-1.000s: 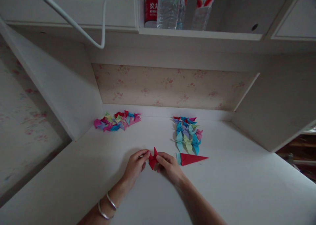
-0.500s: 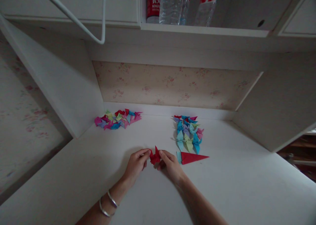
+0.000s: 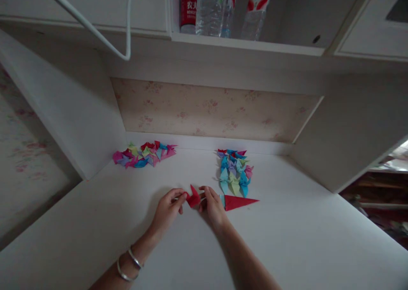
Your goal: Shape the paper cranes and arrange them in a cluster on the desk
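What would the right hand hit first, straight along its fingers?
The red folded paper pinched in the left hand, most likely; it sits so near the right hand that contact is unclear.

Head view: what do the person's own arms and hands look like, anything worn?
The grip on each side is an ungloved human hand: left hand, right hand. Two slim, silver-coloured bangles circle the left forearm. The right forearm shows nothing worn. No sleeves or cables show on either. Rings: too small to tell.

left hand [image 3: 170, 203]: thumb-and-finger pinch | right hand [image 3: 213, 205]: loosely curled | forearms [image 3: 245, 256]: angled inward
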`<act>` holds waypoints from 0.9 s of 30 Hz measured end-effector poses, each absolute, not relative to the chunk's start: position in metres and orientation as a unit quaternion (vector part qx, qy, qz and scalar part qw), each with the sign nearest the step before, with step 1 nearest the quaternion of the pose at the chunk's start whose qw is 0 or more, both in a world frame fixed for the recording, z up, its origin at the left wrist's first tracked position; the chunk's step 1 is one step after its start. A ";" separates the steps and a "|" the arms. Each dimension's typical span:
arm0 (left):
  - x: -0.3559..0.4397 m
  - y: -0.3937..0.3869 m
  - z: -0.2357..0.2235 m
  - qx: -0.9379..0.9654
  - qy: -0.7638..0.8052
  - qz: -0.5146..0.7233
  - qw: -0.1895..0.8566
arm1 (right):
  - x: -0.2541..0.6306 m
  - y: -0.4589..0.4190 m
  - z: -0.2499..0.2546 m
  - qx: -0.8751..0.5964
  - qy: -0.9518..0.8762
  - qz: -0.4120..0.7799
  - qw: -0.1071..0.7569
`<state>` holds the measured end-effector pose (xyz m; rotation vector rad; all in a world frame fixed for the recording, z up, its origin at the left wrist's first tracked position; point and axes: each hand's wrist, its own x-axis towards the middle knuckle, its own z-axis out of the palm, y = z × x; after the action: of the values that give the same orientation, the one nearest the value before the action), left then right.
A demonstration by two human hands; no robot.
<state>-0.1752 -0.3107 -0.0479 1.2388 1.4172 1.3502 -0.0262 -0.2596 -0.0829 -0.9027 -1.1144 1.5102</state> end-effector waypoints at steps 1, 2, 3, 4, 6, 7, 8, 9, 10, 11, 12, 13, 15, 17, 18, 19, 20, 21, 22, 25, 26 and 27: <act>-0.172 -0.310 -0.044 0.488 0.565 0.534 0.397 | -0.026 -0.260 -0.084 -0.373 -0.465 0.623 0.507; -0.168 -0.309 -0.040 0.491 0.567 0.533 0.391 | -0.026 -0.261 -0.084 -0.368 -0.469 0.623 0.507; -0.163 -0.307 -0.035 0.501 0.565 0.529 0.388 | -0.026 -0.262 -0.083 -0.360 -0.472 0.625 0.507; -0.157 -0.305 -0.029 0.515 0.561 0.521 0.387 | -0.026 -0.263 -0.082 -0.349 -0.473 0.629 0.509; -0.142 -0.296 -0.016 0.551 0.546 0.502 0.383 | -0.024 -0.264 -0.080 -0.328 -0.464 0.637 0.521; -0.134 -0.291 -0.009 0.569 0.537 0.495 0.378 | -0.023 -0.263 -0.078 -0.321 -0.456 0.639 0.530; -0.125 -0.284 -0.002 0.587 0.529 0.491 0.367 | -0.022 -0.261 -0.077 -0.319 -0.446 0.639 0.539; -0.117 -0.276 0.004 0.604 0.521 0.489 0.352 | -0.020 -0.258 -0.076 -0.320 -0.434 0.641 0.547; -0.108 -0.268 0.011 0.620 0.514 0.490 0.335 | -0.018 -0.256 -0.076 -0.324 -0.422 0.643 0.551; -0.099 -0.260 0.017 0.635 0.506 0.490 0.317 | -0.016 -0.253 -0.076 -0.332 -0.411 0.645 0.552; -0.090 -0.252 0.023 0.651 0.498 0.488 0.301 | -0.014 -0.251 -0.077 -0.340 -0.402 0.647 0.552; -0.081 -0.245 0.029 0.667 0.489 0.482 0.289 | -0.012 -0.249 -0.079 -0.348 -0.397 0.648 0.549; -0.062 -0.232 0.039 0.705 0.472 0.455 0.269 | -0.011 -0.247 -0.082 -0.360 -0.407 0.646 0.536; -0.043 -0.222 0.045 0.751 0.455 0.413 0.240 | -0.011 -0.247 -0.085 -0.362 -0.431 0.643 0.519; -0.034 -0.218 0.047 0.775 0.445 0.391 0.221 | -0.012 -0.248 -0.087 -0.362 -0.442 0.641 0.512; -0.025 -0.214 0.049 0.796 0.435 0.371 0.202 | -0.013 -0.248 -0.088 -0.362 -0.449 0.640 0.508; -0.016 -0.210 0.049 0.813 0.426 0.352 0.185 | -0.014 -0.248 -0.088 -0.362 -0.453 0.639 0.506; -0.007 -0.205 0.049 0.826 0.419 0.335 0.173 | -0.015 -0.249 -0.088 -0.362 -0.454 0.638 0.506; 0.002 -0.200 0.047 0.837 0.414 0.318 0.164 | -0.016 -0.249 -0.088 -0.364 -0.454 0.637 0.505; 0.025 -0.183 0.041 0.865 0.414 0.249 0.133 | -0.016 -0.250 -0.086 -0.368 -0.464 0.631 0.501; 0.032 -0.177 0.039 0.874 0.415 0.223 0.121 | -0.016 -0.250 -0.084 -0.374 -0.478 0.621 0.496; 0.038 -0.172 0.036 0.880 0.418 0.200 0.109 | -0.015 -0.251 -0.083 -0.380 -0.494 0.610 0.489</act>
<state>0.0378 -0.1715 0.0362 2.5863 1.2278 0.5894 -0.0151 -0.2508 -0.0831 -0.9242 -1.2001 1.4824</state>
